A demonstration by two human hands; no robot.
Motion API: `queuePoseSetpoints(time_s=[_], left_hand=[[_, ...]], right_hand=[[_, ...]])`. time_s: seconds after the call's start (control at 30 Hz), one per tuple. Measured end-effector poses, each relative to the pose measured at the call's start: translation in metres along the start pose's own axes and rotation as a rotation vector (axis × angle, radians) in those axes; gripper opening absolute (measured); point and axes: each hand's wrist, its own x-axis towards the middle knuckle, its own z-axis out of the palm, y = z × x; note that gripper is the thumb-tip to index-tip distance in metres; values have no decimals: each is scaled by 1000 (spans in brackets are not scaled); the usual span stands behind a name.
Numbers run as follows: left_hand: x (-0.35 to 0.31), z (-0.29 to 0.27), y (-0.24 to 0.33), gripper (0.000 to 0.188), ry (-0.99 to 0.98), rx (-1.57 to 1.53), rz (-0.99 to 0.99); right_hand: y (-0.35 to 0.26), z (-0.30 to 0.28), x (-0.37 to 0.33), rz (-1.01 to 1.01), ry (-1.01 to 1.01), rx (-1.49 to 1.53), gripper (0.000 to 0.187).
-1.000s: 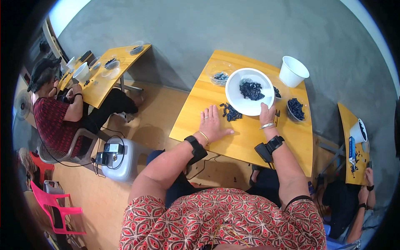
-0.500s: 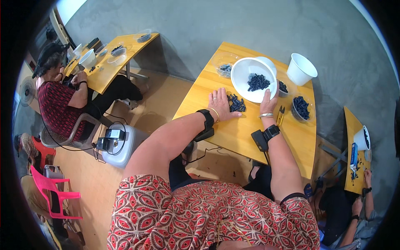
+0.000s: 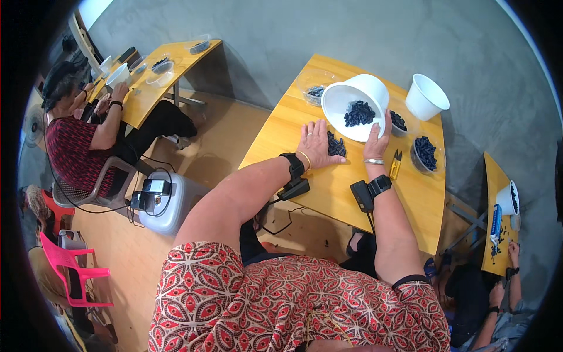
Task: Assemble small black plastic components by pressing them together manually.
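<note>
White bucket (image 3: pixel 370 88) has tipped more; left hand (image 3: pixel 315 146) has moved to the black bits (image 3: pixel 336 145)

The black bits lie just in front of the bucket, right beside the flat left hand, its thumb out wide. The right hand (image 3: pixel 377 144) holds the bucket's edge. More dark pieces (image 3: pixel 359 114) sit inside.

I'm counting on the near table (image 3: pixel 410 202): two white buckets (image 3: pixel 370 90), three clear bowls (image 3: pixel 440 159), one yellow-handled tool (image 3: pixel 395 168), one loose pile (image 3: pixel 335 145)!
</note>
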Motion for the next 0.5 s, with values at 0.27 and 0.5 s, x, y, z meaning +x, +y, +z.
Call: queuePoseSetpoints(time_s=[0.27, 0.5], left_hand=[[-3, 2, -1, 124, -10, 14, -10], [-1, 8, -2, 122, 21, 2, -9]], right_hand=[[2, -1, -3, -15, 19, -47, 48], [-10, -5, 0, -64, -1, -53, 49]])
